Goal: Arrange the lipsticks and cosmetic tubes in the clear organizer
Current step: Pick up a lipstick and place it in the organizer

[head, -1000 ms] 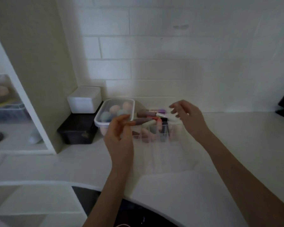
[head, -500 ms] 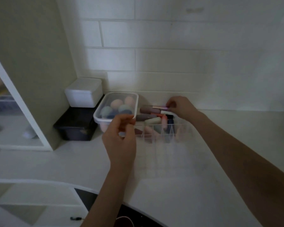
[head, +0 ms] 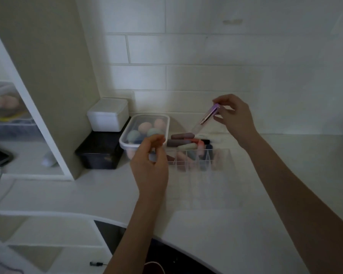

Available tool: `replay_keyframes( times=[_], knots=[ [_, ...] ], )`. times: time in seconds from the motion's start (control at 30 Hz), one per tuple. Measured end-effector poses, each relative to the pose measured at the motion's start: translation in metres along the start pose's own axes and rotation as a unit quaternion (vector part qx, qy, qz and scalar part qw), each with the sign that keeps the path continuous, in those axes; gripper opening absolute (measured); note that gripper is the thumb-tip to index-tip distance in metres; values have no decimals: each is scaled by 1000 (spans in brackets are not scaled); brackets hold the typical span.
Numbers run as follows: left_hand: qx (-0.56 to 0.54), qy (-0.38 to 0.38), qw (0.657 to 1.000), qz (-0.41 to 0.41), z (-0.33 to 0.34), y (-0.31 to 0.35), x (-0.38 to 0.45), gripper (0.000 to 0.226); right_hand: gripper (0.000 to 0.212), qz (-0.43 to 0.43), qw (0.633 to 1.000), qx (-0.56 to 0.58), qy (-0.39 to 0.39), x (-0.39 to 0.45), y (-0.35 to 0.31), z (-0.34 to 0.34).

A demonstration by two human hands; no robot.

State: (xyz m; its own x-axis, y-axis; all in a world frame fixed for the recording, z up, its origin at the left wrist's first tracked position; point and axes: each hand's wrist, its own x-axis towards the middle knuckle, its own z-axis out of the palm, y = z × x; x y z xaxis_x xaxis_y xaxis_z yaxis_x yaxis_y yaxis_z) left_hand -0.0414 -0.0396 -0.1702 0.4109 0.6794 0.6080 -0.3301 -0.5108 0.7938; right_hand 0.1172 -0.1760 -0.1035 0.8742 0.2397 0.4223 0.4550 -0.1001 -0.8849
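1. My right hand (head: 235, 117) pinches a slim clear tube with a purple cap (head: 208, 116) between thumb and fingertips, holding it tilted in the air above the far edge of the clear plastic divided organizer (head: 221, 161), cap end up and to the right
2. My left hand (head: 150, 167) hangs just left of the organizer with fingers loosely curled, nothing in its grasp
3. The organizer sits on the white countertop (head: 246, 224) near the tiled wall; its far compartments hold mauve, pale green, coral and dark tubes (head: 183, 142), several lying across the top in a loose pile, and the near compartments show only clear plastic
4. Just left of it stands a lidded clear box of pastel makeup sponges (head: 147, 129), and further left a small white box (head: 108, 114) rests on a black box (head: 99, 153)
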Motion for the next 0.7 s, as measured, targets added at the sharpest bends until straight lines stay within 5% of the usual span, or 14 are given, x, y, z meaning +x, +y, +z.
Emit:
replay_keyframes(
  times=[0.17,0.3,0.57,0.7],
  knots=[
    [62,-142,986,56,1,29,20,35,14,20,981,191,-40,-38,-38,3],
    [35,-265,963,25,2,42,21,34,6,25,969,236,-74,-50,-55,13],
    [4,-201,980,11,-9,39,6,25,10,22,975,196,-99,-63,-60,22],
    [20,-41,999,13,-27,19,0,16,18,-49,981,149,-118,-67,-60,31]
  ],
)
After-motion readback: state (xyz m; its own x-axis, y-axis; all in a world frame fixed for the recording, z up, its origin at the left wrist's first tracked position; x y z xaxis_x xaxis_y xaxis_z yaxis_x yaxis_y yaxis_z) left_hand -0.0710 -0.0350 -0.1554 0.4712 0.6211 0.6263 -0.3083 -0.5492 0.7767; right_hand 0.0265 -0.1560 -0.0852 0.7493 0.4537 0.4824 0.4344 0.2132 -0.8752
